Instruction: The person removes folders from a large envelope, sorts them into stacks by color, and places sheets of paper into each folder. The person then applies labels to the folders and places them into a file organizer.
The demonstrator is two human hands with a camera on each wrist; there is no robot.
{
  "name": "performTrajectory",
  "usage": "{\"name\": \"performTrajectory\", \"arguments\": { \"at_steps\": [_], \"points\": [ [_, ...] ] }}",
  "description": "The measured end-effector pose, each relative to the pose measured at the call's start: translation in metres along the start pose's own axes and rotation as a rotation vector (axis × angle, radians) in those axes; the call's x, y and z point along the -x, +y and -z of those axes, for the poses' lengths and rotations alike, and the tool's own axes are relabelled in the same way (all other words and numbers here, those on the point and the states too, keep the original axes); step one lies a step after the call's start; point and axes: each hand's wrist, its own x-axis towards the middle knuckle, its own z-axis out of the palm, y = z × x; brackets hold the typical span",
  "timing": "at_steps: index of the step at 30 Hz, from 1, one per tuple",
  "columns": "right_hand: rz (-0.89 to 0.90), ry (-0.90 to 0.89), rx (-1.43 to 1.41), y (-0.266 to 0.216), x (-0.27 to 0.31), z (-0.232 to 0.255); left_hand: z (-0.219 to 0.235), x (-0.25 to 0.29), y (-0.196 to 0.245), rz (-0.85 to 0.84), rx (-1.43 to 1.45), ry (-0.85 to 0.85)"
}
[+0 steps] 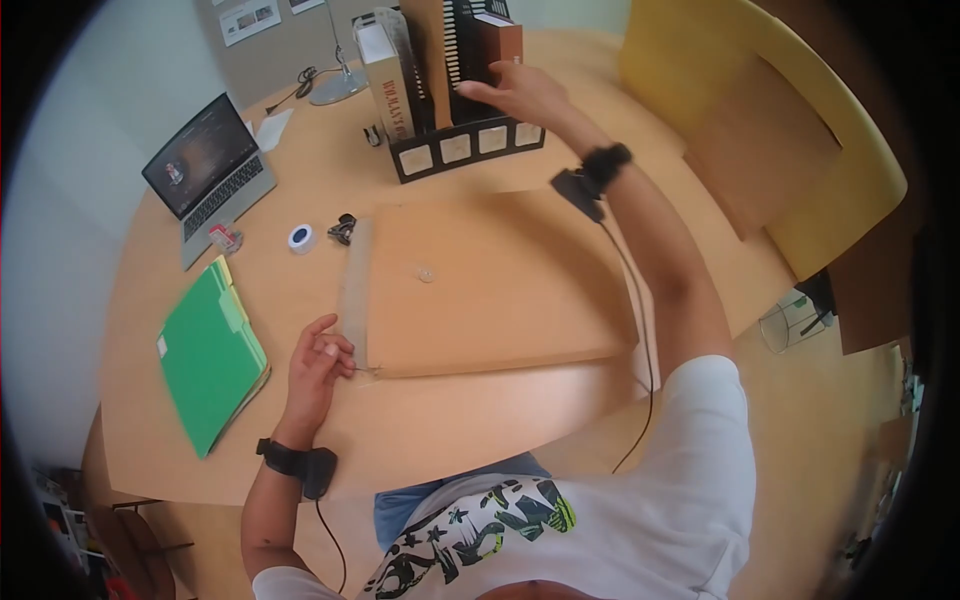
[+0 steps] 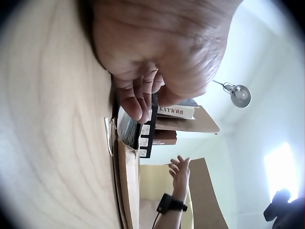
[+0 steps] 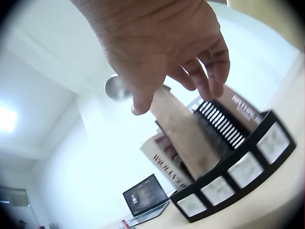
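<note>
My right hand [image 1: 525, 92] reaches over the black file rack [image 1: 470, 148], fingers spread and bent slightly, holding nothing. In the right wrist view the hand [image 3: 162, 52] hangs above a brown envelope [image 3: 186, 133], a black slotted holder [image 3: 221, 124] and a brown book [image 3: 240, 109]. A thick brown padded envelope [image 1: 500, 280] lies flat on the table, its clear-edged end to the left. Beside that end's near corner rests my left hand [image 1: 318, 370], fingers loosely curled; in the left wrist view its fingertips [image 2: 136, 112] are by the envelope's opening [image 2: 127, 138].
A green folder [image 1: 210, 355] lies at the left, below a laptop [image 1: 215, 175]. A white tape roll [image 1: 300, 238] and a black clip [image 1: 342, 229] sit left of the envelope. A lamp base [image 1: 338, 87] stands behind; a yellow chair [image 1: 850, 150] is at the right.
</note>
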Motion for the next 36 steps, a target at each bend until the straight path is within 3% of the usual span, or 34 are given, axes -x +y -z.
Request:
{"name": "performTrajectory", "arguments": {
  "at_steps": [6,11,15,18,21,27,30,33,36],
  "points": [
    [-0.178,0.113,-0.005,-0.034,-0.054,-0.086,0.005,0.000,-0.002,0.008,0.047,-0.041],
    [-0.156,0.297,-0.098,-0.021,-0.062,-0.094,0.008,-0.001,-0.001,0.037,0.024,-0.091],
    [-0.146,0.001,-0.055,0.007,-0.067,-0.116,0.008,-0.001,-0.001,0.024,-0.031,-0.112],
    [-0.116,0.056,0.113,0.003,-0.058,-0.118,0.007,0.000,0.000,0.024,-0.034,-0.110],
    [-0.086,0.071,0.094,-0.003,-0.058,-0.112,0.007,0.002,0.002,0.032,-0.019,-0.108],
    [-0.244,0.000,0.158,-0.027,-0.048,-0.107,0.009,0.002,-0.001,0.023,0.014,-0.122],
    [-0.272,0.076,0.109,-0.022,-0.049,-0.113,0.010,0.002,-0.003,0.017,0.006,-0.122],
    [-0.190,0.257,-0.053,-0.019,-0.048,-0.113,0.012,0.000,-0.004,0.012,0.005,-0.130],
    [-0.168,0.458,-0.022,-0.018,-0.058,-0.103,0.012,0.000,-0.006,0.010,0.029,-0.144]
  ]
}}
